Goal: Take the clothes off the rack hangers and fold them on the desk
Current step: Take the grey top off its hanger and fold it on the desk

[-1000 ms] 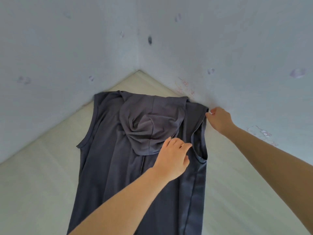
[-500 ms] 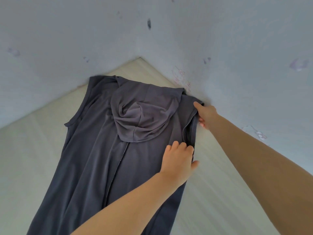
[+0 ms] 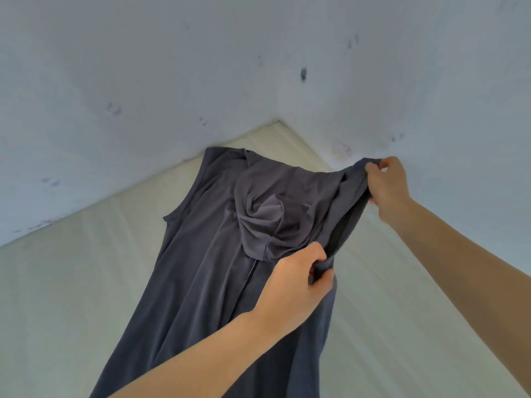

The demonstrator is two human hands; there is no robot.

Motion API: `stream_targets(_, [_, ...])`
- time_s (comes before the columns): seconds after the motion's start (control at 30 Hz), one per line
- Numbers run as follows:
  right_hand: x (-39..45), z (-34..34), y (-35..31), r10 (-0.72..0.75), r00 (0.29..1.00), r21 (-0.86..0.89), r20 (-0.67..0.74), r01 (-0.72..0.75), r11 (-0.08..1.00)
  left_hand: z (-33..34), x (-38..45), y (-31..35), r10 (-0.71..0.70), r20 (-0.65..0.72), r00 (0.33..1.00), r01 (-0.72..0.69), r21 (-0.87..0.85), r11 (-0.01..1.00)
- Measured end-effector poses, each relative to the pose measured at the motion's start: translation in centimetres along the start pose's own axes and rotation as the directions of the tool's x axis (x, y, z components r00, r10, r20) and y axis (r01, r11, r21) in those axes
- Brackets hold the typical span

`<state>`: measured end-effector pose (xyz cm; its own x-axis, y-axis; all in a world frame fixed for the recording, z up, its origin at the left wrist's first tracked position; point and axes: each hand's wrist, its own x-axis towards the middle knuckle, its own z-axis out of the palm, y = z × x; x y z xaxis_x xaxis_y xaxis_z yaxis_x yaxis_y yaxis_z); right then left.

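A dark grey sleeveless hooded garment point(image 3: 201, 268) with a front zip lies lengthwise on the pale desk point(image 3: 71, 282), its hood bunched over the chest and pointing to the corner. My right hand point(image 3: 386, 186) grips the right shoulder strap, lifted off the desk near the wall. My left hand point(image 3: 293, 285) pinches the lower edge of the right armhole, also raised. The armhole is stretched between both hands. The garment's lower end runs out of view at the bottom.
Two pale blue walls point(image 3: 143, 81) with small stains meet at a corner behind the garment and bound the desk on the left and right. Bare desk surface lies on both sides of the garment.
Both hands went from resting on the fabric to gripping it. The right shoulder and armhole edge have been lifted off the desk. The view has shifted.
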<state>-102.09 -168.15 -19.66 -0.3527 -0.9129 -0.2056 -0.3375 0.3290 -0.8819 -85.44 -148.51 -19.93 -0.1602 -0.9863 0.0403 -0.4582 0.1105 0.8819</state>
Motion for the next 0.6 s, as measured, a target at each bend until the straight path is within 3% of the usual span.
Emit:
stream_targets(0.17, [-2.1,3.5,-7.1,-0.297,0.955,-0.076,-0.005,0.295,0.952,-6.8,-0.3,0.0,-0.15,-0.209,0.966,0.11,-0.189,0.976])
stream_targets(0.33, [-4.2,10.5,-12.1,-0.456,0.888,-0.112,0.061,0.46,0.881,-12.8,-0.3,-2.7,-0.392,-0.272,0.879,0.251,-0.435,0.865])
stream_targets(0.47, [-4.8,18.8,-13.5,-0.473,0.874,-0.15,0.11,0.485,0.862,-17.3,-0.5,-7.4,-0.492,-0.381,0.782,0.302,-0.46,0.835])
stream_targets(0.6, [-4.8,26.2,-12.2,-0.397,0.901,-0.23,0.172,0.429,0.873,-18.9,-0.2,-13.6,-0.657,-0.28,0.7,0.419,-0.584,0.696])
